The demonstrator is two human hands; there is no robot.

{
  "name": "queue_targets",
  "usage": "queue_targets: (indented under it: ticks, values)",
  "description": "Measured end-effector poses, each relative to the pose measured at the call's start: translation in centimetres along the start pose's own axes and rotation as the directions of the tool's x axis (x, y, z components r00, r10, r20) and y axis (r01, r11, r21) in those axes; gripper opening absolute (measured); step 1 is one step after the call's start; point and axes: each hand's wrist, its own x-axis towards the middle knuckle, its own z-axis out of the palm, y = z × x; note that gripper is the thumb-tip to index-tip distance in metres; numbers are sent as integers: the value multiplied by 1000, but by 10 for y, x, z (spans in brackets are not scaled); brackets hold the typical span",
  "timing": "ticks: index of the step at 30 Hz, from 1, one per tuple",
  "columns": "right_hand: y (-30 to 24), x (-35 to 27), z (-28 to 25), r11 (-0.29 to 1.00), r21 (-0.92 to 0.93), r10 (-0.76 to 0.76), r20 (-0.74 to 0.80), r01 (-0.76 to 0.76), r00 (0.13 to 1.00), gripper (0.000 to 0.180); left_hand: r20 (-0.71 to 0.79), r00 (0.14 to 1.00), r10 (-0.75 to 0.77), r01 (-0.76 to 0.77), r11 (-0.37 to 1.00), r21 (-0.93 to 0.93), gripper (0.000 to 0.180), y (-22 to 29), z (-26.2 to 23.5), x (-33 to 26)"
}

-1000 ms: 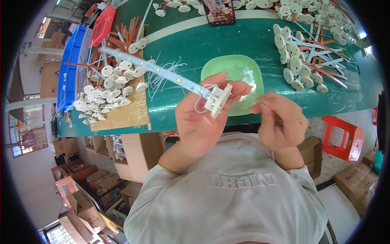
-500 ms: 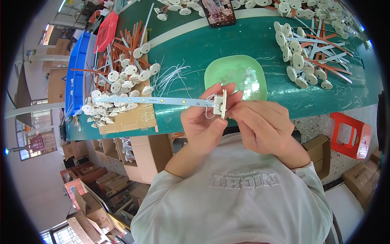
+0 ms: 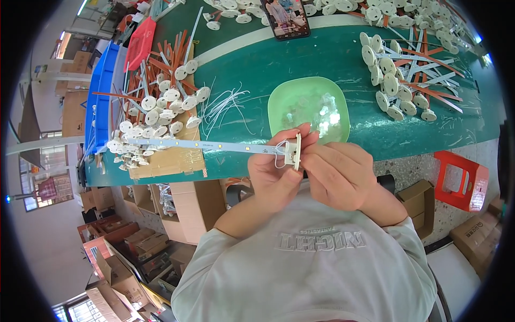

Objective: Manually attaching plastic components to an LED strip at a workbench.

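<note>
My left hand [image 3: 272,180] is closed on the white round end cap [image 3: 292,152] of an LED light strip. The narrow, pale strip [image 3: 230,147] with yellowish LEDs juts out to the left, over the table. Thin white wires loop between strip and cap. My right hand [image 3: 343,174] pinches at the flat outer face of the cap; whatever its fingertips hold is hidden. Just beyond both hands sits a light green bowl [image 3: 279,91] with small, shiny, clear pieces [image 3: 327,110] in it.
Capped strips with orange and pale tails are heaped on cardboard [image 3: 161,166] at left and in a pile [image 3: 391,80] at right. White wires [image 3: 225,107] lie left of the bowl. A phone [image 3: 287,19] stands at the back; a red stool [image 3: 461,182] is at right.
Both hands, with the strip and cap, have come slightly nearer to me and lower in the view. The right hand stays pinched at the cap's face.
</note>
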Motion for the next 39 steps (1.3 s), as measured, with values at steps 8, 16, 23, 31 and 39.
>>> queue_targets:
  ticks: [8,16,23,31,39]
  values:
    - [6,0,-3,960,216,164,71,-176,984,23,18,990,-139,133,972,193,65,27,-3,16]
    - [29,-5,-60,945,-34,326,40,-325,945,18,-340,912,229,338,51,940,39,145,-116,80]
    - [45,-20,-106,808,-337,473,-119,-484,873,11,-203,932,301,363,-780,510,49,208,-165,120]
    - [58,-14,-110,740,-397,521,-171,-543,836,12,-257,873,414,480,-824,301,48,180,-158,122]
    - [63,-14,-100,787,-409,464,-104,-462,880,13,136,957,255,196,-919,342,39,169,-174,122]
